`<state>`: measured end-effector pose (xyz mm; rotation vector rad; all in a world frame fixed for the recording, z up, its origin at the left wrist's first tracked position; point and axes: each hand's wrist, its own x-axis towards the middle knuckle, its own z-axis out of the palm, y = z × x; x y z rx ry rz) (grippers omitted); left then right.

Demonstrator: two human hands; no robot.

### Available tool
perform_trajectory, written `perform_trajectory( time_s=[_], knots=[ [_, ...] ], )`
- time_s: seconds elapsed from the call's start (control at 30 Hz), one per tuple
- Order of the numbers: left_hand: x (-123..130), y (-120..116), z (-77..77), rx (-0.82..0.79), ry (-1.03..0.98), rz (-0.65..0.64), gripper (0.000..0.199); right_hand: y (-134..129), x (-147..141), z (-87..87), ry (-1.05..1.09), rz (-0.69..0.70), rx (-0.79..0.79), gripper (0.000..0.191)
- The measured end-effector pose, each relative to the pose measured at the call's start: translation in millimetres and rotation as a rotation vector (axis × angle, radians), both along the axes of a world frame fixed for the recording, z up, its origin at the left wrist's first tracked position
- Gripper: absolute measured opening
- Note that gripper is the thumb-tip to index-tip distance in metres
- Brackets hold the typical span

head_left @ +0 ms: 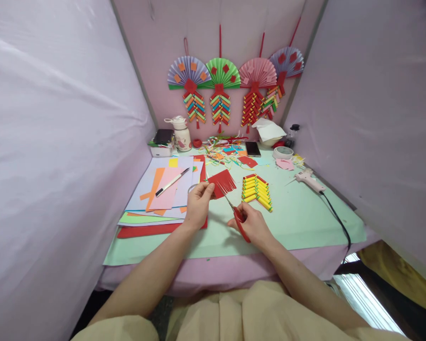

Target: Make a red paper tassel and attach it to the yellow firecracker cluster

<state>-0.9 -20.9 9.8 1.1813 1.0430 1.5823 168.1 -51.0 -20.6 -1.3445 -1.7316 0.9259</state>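
Note:
My left hand (199,204) is closed on the left edge of a red paper piece (223,182), whose far and right side is cut into thin fringe strips. In my right hand (252,222) are red-handled scissors (239,222), their blades pointing up and left onto the paper. The blades look slightly parted. Just right of the paper, a chevron of yellow paper rolls (256,190) with green and red bands lies on the table.
Stacked coloured sheets (156,218) with a pen (172,182) lie left. Paper scraps (227,151), a phone (252,149) and a bottle (182,135) stand or lie behind. A corded glue gun (309,180) and tape roll (283,152) are right. Fan ornaments (223,72) hang behind.

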Motion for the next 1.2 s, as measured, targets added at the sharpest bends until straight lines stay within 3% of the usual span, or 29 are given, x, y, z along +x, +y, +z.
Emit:
perform_trajectory(
  time_s=[0.47, 1.2],
  knots=[
    [-5.0, 2.7, 7.3, 0.032, -0.075, 0.108, 0.028, 0.1, 0.1, -1.7, -0.098, 0.017, 0.022, 0.036],
    [-4.2, 2.1, 3.9, 0.004, -0.006, 0.058, 0.027, -0.9, -0.5, 0.6, -0.087, 0.017, 0.024, 0.033]
  ],
)
